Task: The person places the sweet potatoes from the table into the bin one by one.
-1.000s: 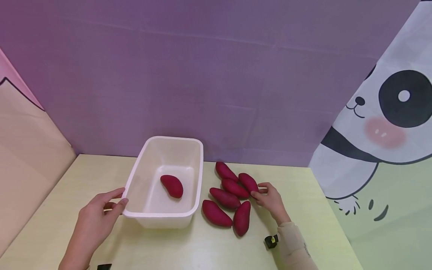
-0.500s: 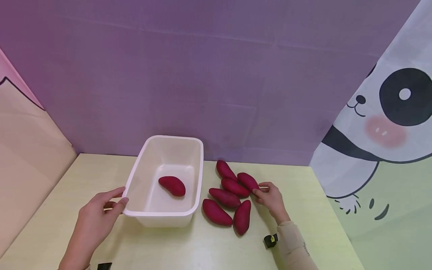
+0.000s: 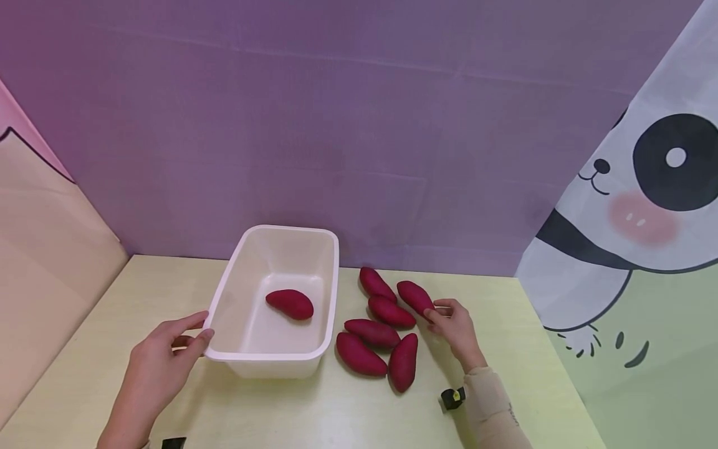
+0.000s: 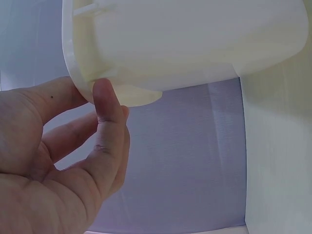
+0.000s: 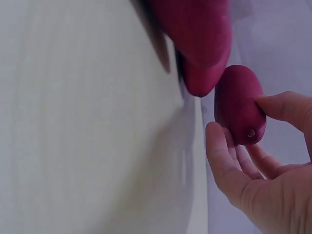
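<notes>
Head view | sweet potato [image 3: 415, 297]: deep magenta, smooth, elongated, small scar on one end | pinched in right hand [image 3: 455, 330], beside other sweet potatoes [image 3: 391, 312], right of white tub [image 3: 263, 357] | left hand [image 3: 162, 355] pinching tub rim

From above, the head camera faces forward and down over the bench [image 3: 280, 411]. Close up, the left wrist camera sees the white tub [image 4: 175, 44] from outside, the right wrist camera a held sweet potato [image 5: 239, 102]; the head view shares both.
</notes>
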### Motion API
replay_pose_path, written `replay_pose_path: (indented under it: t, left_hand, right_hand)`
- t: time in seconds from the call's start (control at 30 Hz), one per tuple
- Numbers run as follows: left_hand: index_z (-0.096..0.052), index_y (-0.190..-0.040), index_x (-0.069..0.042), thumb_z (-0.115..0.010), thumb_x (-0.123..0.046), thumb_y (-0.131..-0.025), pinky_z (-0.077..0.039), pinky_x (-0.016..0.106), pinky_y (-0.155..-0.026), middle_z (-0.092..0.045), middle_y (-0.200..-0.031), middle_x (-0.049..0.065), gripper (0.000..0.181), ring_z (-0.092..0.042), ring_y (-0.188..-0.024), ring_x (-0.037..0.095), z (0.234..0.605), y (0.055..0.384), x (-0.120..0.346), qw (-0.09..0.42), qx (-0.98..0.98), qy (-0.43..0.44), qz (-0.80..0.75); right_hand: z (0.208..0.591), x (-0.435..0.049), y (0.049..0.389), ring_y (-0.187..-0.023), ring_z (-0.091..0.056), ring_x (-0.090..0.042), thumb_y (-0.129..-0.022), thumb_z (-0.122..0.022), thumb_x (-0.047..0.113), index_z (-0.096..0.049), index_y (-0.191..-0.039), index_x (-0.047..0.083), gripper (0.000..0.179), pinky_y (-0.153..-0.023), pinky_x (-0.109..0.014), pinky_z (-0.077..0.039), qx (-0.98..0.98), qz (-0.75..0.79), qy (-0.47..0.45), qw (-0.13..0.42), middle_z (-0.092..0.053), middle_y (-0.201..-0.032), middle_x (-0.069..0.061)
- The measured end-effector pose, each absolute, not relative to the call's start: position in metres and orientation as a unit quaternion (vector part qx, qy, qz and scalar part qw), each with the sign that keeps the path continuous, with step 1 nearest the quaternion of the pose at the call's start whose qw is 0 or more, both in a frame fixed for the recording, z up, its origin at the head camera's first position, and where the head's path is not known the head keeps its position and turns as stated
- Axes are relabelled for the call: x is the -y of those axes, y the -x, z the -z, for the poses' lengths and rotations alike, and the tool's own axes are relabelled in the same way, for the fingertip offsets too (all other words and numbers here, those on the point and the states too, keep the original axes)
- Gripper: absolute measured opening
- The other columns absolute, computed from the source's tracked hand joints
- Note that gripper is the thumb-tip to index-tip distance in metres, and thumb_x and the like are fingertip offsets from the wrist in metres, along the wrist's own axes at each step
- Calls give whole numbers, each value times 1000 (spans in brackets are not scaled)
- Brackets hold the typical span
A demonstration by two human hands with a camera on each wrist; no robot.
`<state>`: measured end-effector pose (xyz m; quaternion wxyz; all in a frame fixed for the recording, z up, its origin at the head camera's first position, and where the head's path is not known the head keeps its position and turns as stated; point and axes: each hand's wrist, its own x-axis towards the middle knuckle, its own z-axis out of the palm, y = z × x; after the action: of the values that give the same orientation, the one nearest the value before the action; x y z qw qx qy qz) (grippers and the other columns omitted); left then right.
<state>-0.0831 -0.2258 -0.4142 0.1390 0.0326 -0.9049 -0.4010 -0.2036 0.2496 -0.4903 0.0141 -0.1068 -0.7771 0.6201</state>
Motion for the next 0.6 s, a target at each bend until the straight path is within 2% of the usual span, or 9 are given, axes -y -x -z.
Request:
replay_pose_path:
  t: [0.17,0.43,0.6]
  left_hand:
    - [-68,-129,-7,-68,-24,-97,-48,12,-67,-64,-119,15,36,-56,-81,-11,416,87,227,135,904,-32,403]
    - [-67,-131,-7,-67,-26,-98,-50,17,-67,-63,-121,15,38,-58,-81,-8,422,92,231,118,904,-32,409]
    - [-67,-130,-8,-67,-26,-98,-50,18,-67,-63,-121,15,37,-58,-81,-8,425,96,233,117,905,-30,408]
  right_hand:
    - [484,-247,206,-84,-70,-31,-91,-69,2,-54,-121,-10,36,-78,-41,-58,776,-623,99,17,-60,-107,-23]
    - [473,-241,209,-96,-68,-39,-91,-69,1,-55,-120,-10,34,-77,-40,-58,784,-616,74,29,-62,-108,-25]
    - [462,-235,210,-91,-69,-28,-91,-70,1,-56,-120,-9,34,-79,-42,-58,787,-613,57,34,-62,-110,-24]
